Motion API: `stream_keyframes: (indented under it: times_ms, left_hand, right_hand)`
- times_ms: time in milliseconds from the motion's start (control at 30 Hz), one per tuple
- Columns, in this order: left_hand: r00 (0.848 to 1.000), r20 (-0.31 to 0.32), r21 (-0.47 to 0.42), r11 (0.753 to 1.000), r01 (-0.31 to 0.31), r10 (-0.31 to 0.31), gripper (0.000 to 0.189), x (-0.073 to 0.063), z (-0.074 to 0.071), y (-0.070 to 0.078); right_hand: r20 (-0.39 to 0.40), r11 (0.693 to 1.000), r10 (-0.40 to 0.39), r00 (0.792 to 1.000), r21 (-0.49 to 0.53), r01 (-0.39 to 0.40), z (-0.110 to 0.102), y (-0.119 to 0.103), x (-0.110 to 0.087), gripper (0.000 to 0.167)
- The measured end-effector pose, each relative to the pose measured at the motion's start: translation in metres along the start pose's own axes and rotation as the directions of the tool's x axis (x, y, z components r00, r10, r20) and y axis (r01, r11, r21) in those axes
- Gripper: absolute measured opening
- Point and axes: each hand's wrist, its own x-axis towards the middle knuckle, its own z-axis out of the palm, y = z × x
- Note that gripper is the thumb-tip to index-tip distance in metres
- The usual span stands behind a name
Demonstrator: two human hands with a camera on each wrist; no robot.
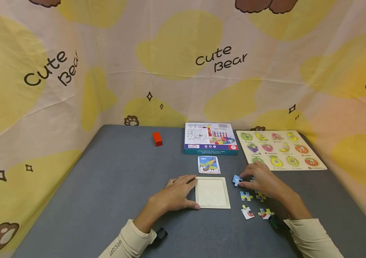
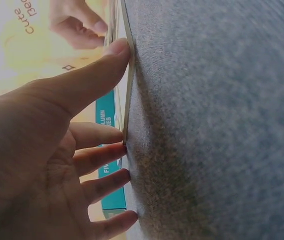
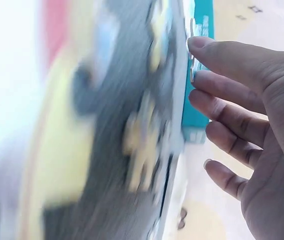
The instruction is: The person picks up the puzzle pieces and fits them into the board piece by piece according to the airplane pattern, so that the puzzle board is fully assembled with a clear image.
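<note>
A pale wooden puzzle tray [image 1: 212, 193] lies flat with only its bare base showing inside a raised rim. My left hand [image 1: 177, 193] rests at its left side, thumb at the near corner and fingers by the far corner; in the left wrist view the fingers [image 2: 99, 157] are spread and fairly straight. Just right of the tray, my right hand [image 1: 263, 178] pinches a blue jigsaw piece [image 1: 236, 180] between thumb and fingertips, slightly above the table. Several other jigsaw pieces [image 1: 245, 196] lie below that hand, one partly hidden behind its fingers.
A card with a yellow airplane picture [image 1: 209, 165] lies beyond the tray. Behind it is a flat game box [image 1: 211, 139]. A fruit picture board [image 1: 281, 150] lies at the right, a red block [image 1: 157, 139] at the back left. Patterned cloth hangs around the grey table [image 1: 115, 200].
</note>
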Motion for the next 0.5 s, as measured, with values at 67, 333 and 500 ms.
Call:
stream_keyframes:
  times_ms: [67,333,500]
  left_hand:
    - [1.0,-0.002,0.004,1.0,0.0,0.0,0.09,-0.001,-0.001,0.0]
    - [1.0,0.009,0.02,1.0,0.013,-0.013,0.089,0.0,-0.002,0.001]
    - [0.999,0.018,0.032,0.999,0.027,-0.027,0.089,0.002,-0.002,0.001]
  right_hand:
    - [0.01,1.0,-0.011,1.0,0.006,0.011,0.002,-0.007,0.005,0.021]
    - [0.046,0.996,-0.088,0.995,0.002,0.088,0.015,-0.041,0.03,0.024]
    - [0.039,0.985,-0.173,0.984,0.012,0.173,0.026,-0.06,0.043,0.021]
